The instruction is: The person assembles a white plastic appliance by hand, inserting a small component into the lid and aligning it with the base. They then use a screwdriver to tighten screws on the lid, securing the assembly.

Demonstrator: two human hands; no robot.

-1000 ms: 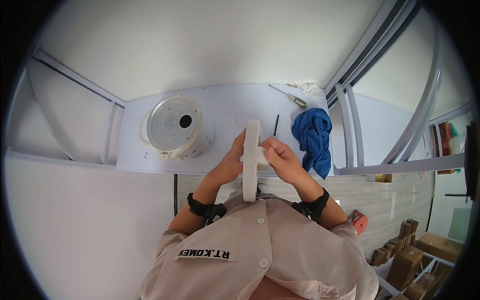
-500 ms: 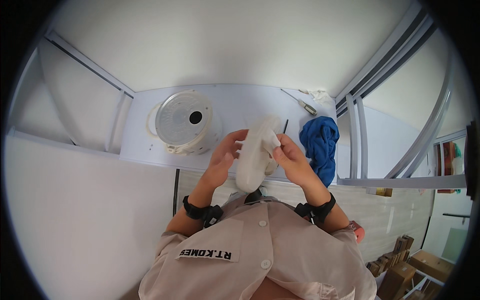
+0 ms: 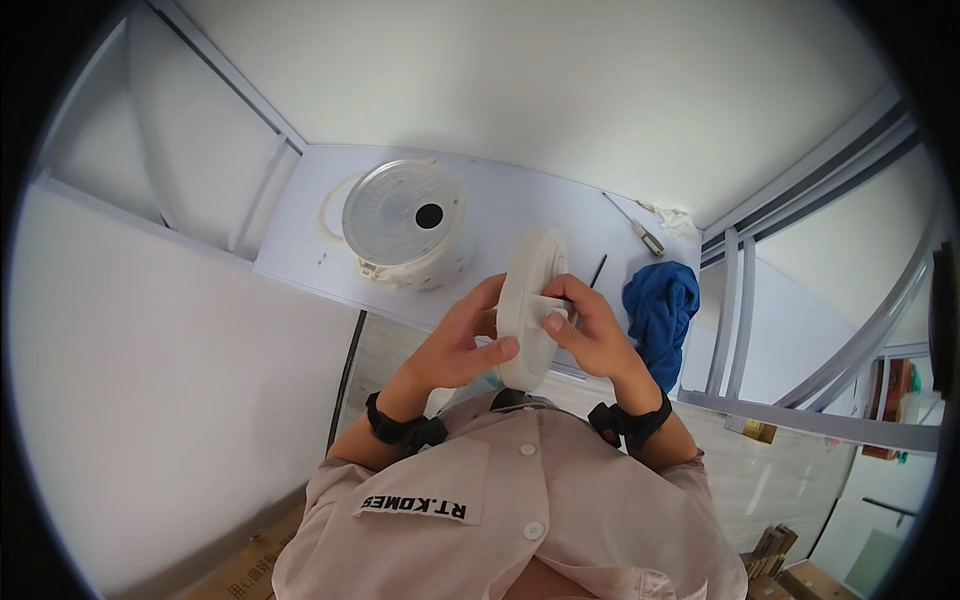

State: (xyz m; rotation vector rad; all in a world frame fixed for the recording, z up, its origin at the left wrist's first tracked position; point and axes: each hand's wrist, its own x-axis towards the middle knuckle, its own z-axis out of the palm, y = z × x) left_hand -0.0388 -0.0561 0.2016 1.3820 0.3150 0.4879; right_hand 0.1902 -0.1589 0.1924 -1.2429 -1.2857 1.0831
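Note:
A white, rounded appliance cover (image 3: pixel 527 335) is held on edge in front of my chest, over the table's front edge. My left hand (image 3: pixel 463 338) grips its left side, thumb along the near face and fingers partly hidden behind it. On the other side, my right hand (image 3: pixel 592 328) pinches a small flat white piece (image 3: pixel 549 306) against the cover. Whether that piece is a cloth or part of the cover, I cannot tell. To the left stands a white rice cooker (image 3: pixel 408 262), topped by a round metallic plate with a dark hole.
On the white table (image 3: pixel 520 190), a screwdriver (image 3: pixel 636 226) lies far right near a crumpled white tissue (image 3: pixel 675 219). A bunched blue cloth (image 3: pixel 662 310) hangs over the front edge. A thin dark rod (image 3: pixel 598 270) lies right of the cover. Metal frames (image 3: pixel 730 310) flank the table.
The cover has turned more upright and on edge. My left hand has closed in, its thumb now on the cover. The view has tilted, shifting the table's contents.

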